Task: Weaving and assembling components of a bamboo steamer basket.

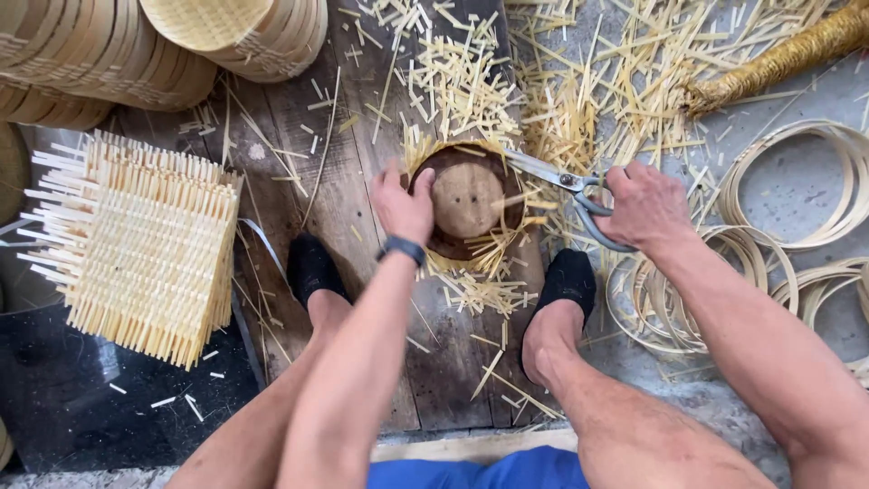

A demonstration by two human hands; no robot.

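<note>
My left hand (401, 206) presses on the left edge of a round brown wooden mould (466, 199) that sits on a woven bamboo mat, whose strip ends stick out around it. My right hand (644, 205) grips the handles of large metal scissors (561, 181); the blades reach the mould's upper right rim among the strips. A dark band is on my left wrist. Both feet in black socks rest on the wooden board (362, 163), either side of the mould.
A stack of square woven bamboo mats (136, 240) lies at left. Stacked woven baskets (136, 45) sit at top left. Thin bamboo hoops (806, 190) lie at right. Cut bamboo offcuts (579, 81) litter the board and floor. A fibrous roll (778, 59) lies at top right.
</note>
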